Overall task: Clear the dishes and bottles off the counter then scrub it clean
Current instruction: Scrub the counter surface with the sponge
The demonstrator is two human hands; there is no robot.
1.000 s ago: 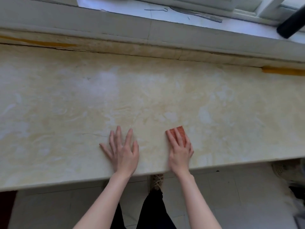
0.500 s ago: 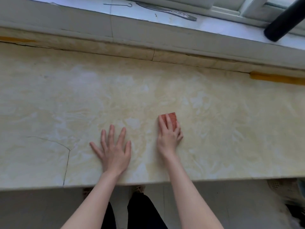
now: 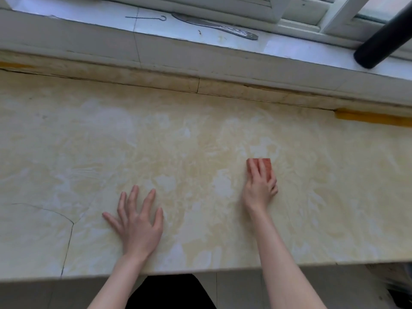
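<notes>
A cream marble counter [image 3: 200, 134] fills the view, streaked with pale wet smears. My right hand [image 3: 259, 188] presses a small red-orange scrub sponge [image 3: 267, 167] flat on the counter, right of centre; my fingers cover most of the sponge. My left hand [image 3: 137, 221] lies flat on the counter near its front edge, fingers spread, holding nothing. No dishes or bottles show on the counter.
A crack [image 3: 69, 237] runs through the counter at the lower left. Behind the counter a white window ledge [image 3: 93, 12] carries a metal utensil [image 3: 214, 26] and a thin wire hook [image 3: 147, 17]. A black cylinder [image 3: 385, 39] slants in at the top right. Yellow tape [image 3: 370, 118] lines the back right seam.
My right hand has slid the sponge to the right and farther from my left hand. The view has shifted, showing more of the window ledge. My left hand stays flat.
</notes>
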